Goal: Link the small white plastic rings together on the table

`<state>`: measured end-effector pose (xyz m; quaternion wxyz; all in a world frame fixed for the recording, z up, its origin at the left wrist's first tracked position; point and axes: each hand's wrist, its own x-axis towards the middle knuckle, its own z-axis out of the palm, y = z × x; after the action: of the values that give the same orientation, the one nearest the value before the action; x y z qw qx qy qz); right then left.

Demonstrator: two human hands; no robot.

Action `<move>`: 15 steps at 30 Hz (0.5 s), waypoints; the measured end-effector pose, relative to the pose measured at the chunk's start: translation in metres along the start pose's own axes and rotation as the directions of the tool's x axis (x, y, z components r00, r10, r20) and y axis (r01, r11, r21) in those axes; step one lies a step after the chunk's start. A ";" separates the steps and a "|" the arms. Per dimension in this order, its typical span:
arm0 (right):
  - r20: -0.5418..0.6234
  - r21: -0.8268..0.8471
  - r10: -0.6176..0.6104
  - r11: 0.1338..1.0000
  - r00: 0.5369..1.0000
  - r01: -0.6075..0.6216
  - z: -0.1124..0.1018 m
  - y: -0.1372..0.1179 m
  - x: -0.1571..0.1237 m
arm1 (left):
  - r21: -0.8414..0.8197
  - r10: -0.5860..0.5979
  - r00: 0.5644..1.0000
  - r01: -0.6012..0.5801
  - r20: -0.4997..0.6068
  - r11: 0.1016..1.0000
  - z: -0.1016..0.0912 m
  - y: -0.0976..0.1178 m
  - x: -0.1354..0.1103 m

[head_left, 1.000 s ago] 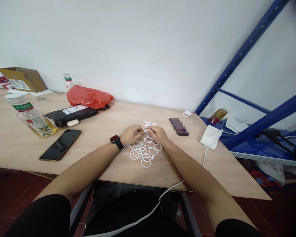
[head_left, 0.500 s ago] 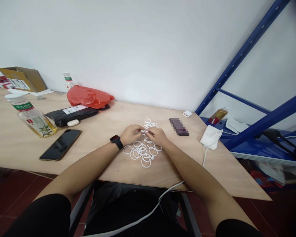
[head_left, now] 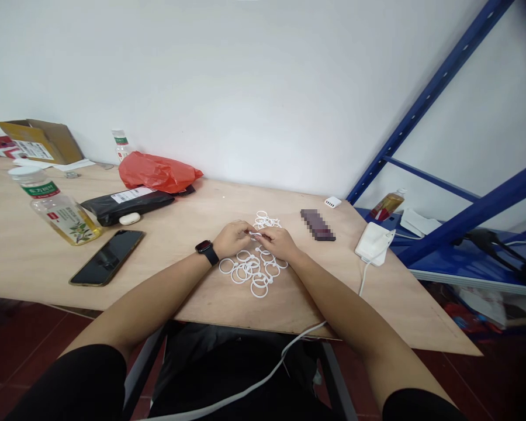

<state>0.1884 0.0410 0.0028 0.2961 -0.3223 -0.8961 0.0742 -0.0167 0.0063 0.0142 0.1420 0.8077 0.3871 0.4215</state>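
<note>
My left hand (head_left: 232, 238) and my right hand (head_left: 279, 242) meet over the table, fingertips pinched from both sides on one small white plastic ring (head_left: 255, 234). Fingers cover most of that ring. Nearer to me lies a loose pile of white plastic rings (head_left: 248, 270), each with a small knob, some overlapping. Just beyond my fingertips sits a second cluster of white rings (head_left: 267, 222), partly behind my hands. A dark watch is on my left wrist.
Left of me on the wooden table (head_left: 193, 304) are a phone (head_left: 108, 257), a drink bottle (head_left: 56, 207), a black package (head_left: 131, 204) and a red plastic bag (head_left: 158, 172). Rightward lie a blurred dark object (head_left: 318, 225), a white power bank (head_left: 374, 244) with cable, and a blue rack (head_left: 433, 82).
My fingertips have shifted slightly around the held ring. The two clusters of rings and everything else stay where they were.
</note>
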 end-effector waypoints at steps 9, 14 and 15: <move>0.038 0.017 -0.052 0.999 0.998 0.052 0.001 -0.005 0.002 | -0.006 -0.018 1.000 0.018 -0.006 1.000 0.002 0.000 0.001; 0.059 -0.031 -0.075 0.997 0.995 0.077 0.002 -0.006 0.002 | 0.036 0.020 1.000 -0.020 -0.007 0.999 0.002 -0.002 0.001; 0.055 -0.033 -0.069 0.997 0.996 0.071 0.002 -0.005 0.002 | 0.041 0.028 1.000 -0.027 -0.011 0.999 0.002 -0.003 0.000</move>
<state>0.1834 0.0379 0.0038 0.2684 -0.2937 -0.9157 0.0567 -0.0167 0.0088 0.0116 0.1173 0.8133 0.3853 0.4200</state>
